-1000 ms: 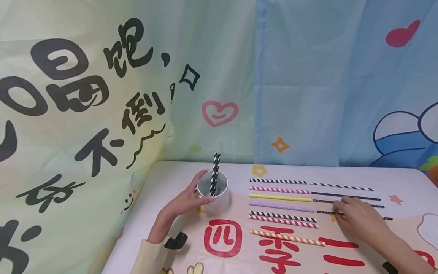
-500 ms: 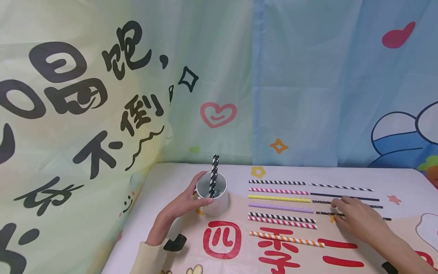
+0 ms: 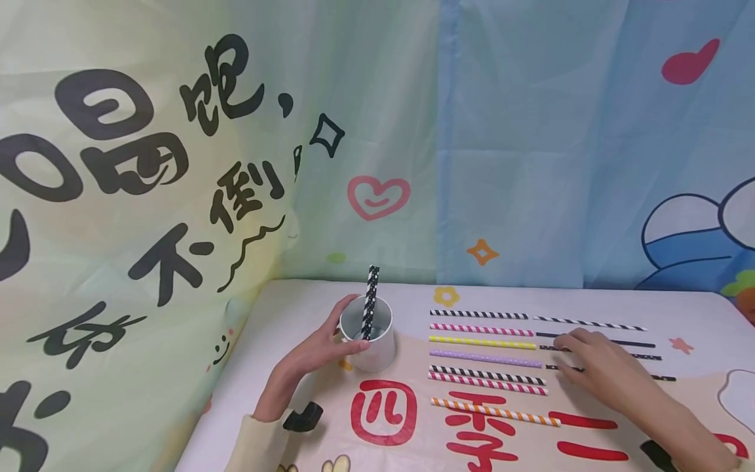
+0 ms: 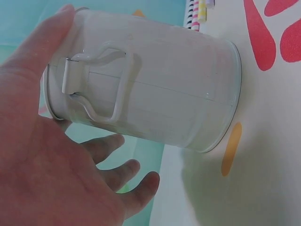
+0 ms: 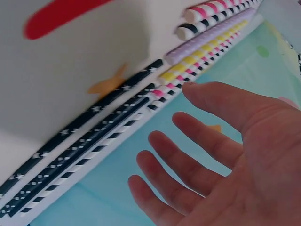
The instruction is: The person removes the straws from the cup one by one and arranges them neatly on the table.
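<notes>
A white mug [image 3: 377, 344] stands on the printed table cover with one black dotted straw [image 3: 370, 295] upright in it. My left hand [image 3: 348, 328] cups the mug's left side: the thumb lies at the rim and the fingers [image 4: 134, 167] reach round the far side, next to the handle [image 4: 110, 84]. My right hand [image 3: 566, 354] hovers open, fingers spread, over the black starred straws [image 5: 94, 117] of the right-hand column. It holds nothing, and contact with them cannot be told. Left of it, several coloured straws lie in a row, among them a yellow one [image 3: 482, 341] and a purple one [image 3: 485, 358].
An orange-striped straw [image 3: 495, 411] lies nearest me, over red printed characters [image 3: 383, 410]. Printed curtains [image 3: 177, 196] close off the back and left. The table's left edge [image 3: 224, 387] runs close beside the mug.
My right hand has slid a little to the left along the black straws. The left hand and the mug have stayed where they were.
</notes>
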Demonstrator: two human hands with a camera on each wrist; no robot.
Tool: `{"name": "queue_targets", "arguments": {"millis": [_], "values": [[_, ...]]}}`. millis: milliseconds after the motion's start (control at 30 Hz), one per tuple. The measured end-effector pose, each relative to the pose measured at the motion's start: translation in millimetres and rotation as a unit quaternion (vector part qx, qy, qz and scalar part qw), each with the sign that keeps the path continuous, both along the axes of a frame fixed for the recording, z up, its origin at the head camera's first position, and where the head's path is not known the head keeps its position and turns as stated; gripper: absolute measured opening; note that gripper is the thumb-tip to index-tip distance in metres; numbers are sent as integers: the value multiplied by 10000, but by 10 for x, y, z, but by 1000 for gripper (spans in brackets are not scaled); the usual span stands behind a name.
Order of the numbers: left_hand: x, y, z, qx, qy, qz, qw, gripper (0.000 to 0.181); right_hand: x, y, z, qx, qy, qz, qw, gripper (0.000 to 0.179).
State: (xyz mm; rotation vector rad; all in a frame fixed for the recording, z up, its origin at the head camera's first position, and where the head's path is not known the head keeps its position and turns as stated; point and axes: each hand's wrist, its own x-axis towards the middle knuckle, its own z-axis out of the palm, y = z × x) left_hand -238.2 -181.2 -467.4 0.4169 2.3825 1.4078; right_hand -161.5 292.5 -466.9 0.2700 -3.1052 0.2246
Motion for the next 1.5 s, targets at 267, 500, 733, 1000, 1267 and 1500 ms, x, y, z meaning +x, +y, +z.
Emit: {"name": "queue_targets", "arguments": {"millis": [267,500,733,1000,1267,1500], "values": [[4,9,21,0,-11,4,10000,90,-28,-198,124,-261,-53,10,9996,42],[3,1,10,24,-38,-21,10000,91,-101,-456,225,-1182,-456,31,9919,51],[6,5,4,17,-24,-12,10000,91,-171,-767,288,-2452,-651,318,9668,55],[14,3,23,50,-31,-33,10000,89,-347,-1202,267,-3350,-70,443,9411,49],[-2,10,34,38,5,-35,10000,92,-576,-1602,254,-4392,-367,535,8960,39],[-4,14,10,23,-79,-11,10000,90,-777,-1944,229,-4813,-1007,374,8699,38]]}}
